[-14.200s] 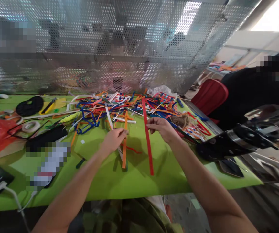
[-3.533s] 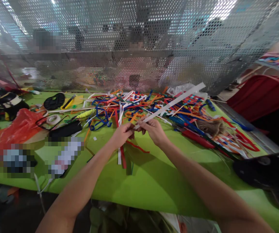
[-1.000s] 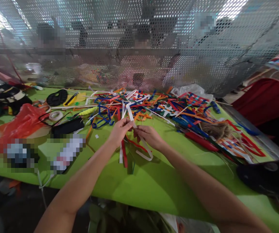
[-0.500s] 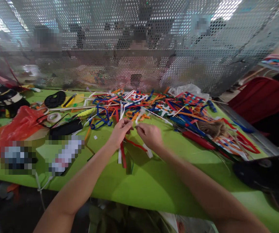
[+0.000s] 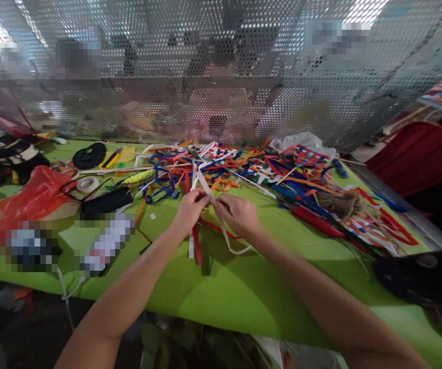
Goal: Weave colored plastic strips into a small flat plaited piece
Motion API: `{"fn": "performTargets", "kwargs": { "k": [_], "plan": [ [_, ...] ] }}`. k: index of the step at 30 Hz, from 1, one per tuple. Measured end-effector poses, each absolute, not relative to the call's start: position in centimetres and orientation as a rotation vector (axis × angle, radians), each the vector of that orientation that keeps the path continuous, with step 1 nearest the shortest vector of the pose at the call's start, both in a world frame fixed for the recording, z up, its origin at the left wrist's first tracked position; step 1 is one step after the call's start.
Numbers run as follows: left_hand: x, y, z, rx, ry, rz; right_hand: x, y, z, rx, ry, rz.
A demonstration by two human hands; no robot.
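My left hand [image 5: 192, 211] is closed, its thumb and fingers pinched together just left of centre. A white strip [image 5: 206, 183] runs down from the heap into the pinch. Close beside it, my right hand [image 5: 239, 214] is closed on the same strip, whose loose tail curls out below. The two sets of fingertips nearly touch. Beneath my left hand hang a red strip [image 5: 196, 248] and a second white strip [image 5: 191, 247]. A dark green strip [image 5: 207, 260] lies near them. The exact spot where the strips cross is hidden by my fingers.
Behind my hands spreads a heap of coloured strips [image 5: 167, 177]. At right lie a woven piece [image 5: 366, 229] and a twine bundle [image 5: 338, 204]. A tape roll [image 5: 87, 184], black case [image 5: 105, 203] and red plastic bag [image 5: 36, 197] are at left. A perforated metal screen [image 5: 147, 102] stands behind.
My right hand has come slightly closer to my left. The white strip now stretches straight between the heap and my fingers, with its tail looping below my right hand.
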State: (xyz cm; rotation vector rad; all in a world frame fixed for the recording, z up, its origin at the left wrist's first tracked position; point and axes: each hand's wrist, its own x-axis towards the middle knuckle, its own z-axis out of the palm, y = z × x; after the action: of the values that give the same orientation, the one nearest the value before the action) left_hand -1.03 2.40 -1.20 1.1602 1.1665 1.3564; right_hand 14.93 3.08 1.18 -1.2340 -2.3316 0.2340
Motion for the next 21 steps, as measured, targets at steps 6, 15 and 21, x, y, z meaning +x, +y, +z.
{"fn": "performTargets", "kwargs": {
  "k": [6,15,21],
  "plan": [
    [-1.0,2.3,-0.8,1.253,1.125,1.303,15.3,4.0,1.2,-1.196,-2.046,0.649],
    [-1.3,1.5,-0.3,1.682,1.436,1.178,15.2,4.2,1.1,-1.101,-2.011,0.601],
    [-0.9,0.9,-0.3,1.947,1.683,1.075,15.2,3.7,0.9,-1.168,-2.141,0.351]
  ]
}}
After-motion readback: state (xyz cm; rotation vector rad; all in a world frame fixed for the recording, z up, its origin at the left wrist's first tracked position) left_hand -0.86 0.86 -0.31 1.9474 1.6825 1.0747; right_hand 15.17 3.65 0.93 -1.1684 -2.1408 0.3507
